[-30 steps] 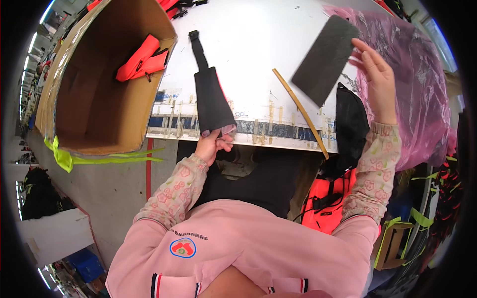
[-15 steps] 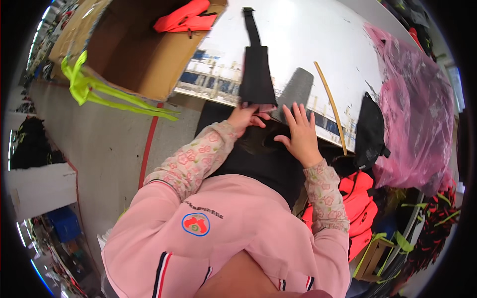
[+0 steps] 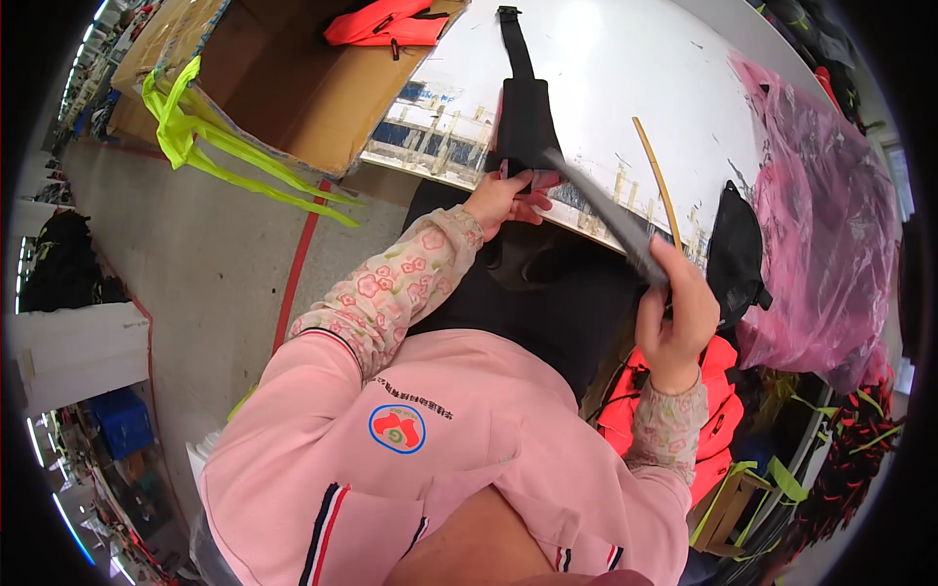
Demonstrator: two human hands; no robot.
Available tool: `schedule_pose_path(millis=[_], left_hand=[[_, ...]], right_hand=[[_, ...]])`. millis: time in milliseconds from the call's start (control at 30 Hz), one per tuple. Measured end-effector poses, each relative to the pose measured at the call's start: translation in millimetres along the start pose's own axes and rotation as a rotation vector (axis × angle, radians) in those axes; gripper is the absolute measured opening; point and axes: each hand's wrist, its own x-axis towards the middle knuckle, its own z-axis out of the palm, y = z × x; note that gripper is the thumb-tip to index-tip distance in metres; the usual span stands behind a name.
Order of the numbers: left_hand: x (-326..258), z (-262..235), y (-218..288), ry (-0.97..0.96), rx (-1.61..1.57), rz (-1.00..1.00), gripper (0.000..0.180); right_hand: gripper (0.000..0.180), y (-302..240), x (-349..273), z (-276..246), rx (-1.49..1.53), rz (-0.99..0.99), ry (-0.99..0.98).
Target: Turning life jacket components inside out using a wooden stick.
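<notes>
At the near edge of the table lies a black fabric sleeve [image 3: 526, 122] with a black webbing strap and a buckle at its far end. My left hand [image 3: 505, 203] is closed on its near end, where a little pink lining shows. My right hand [image 3: 679, 317] pinches the near end of a flat grey pad [image 3: 608, 210], lifted at a slant and slightly blurred. The pad's far tip hangs close to the sleeve's near end; whether they touch I cannot tell.
On the left stands an open cardboard box [image 3: 322, 127] holding a bright orange pouch [image 3: 386, 29], with neon-yellow straps [image 3: 181, 127] over its rim. A yellow stick [image 3: 655, 176], a black pouch [image 3: 735, 259] and pink plastic sheeting [image 3: 821, 215] lie right. Orange bags [image 3: 718, 415] sit below the table edge.
My right hand has taken the grey pad off the table and drawn it right and nearer, raising it. My left hand still holds the sleeve's near end. The view has shifted slightly.
</notes>
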Motion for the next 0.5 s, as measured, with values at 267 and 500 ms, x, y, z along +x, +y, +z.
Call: schedule_pose_path(millis=[267,500], left_hand=[[5.1,12.9,-10.5,-0.01,-0.016,0.074,0.025],[10.0,26.2,-28.0,-0.098,0.01,0.172,0.023]], right_hand=[[0.041,-19.2,-10.7,-0.9,0.038,-0.145,-0.068],[0.035,-3.2,-18.8,57.8,-0.233,-0.178,-0.193]])
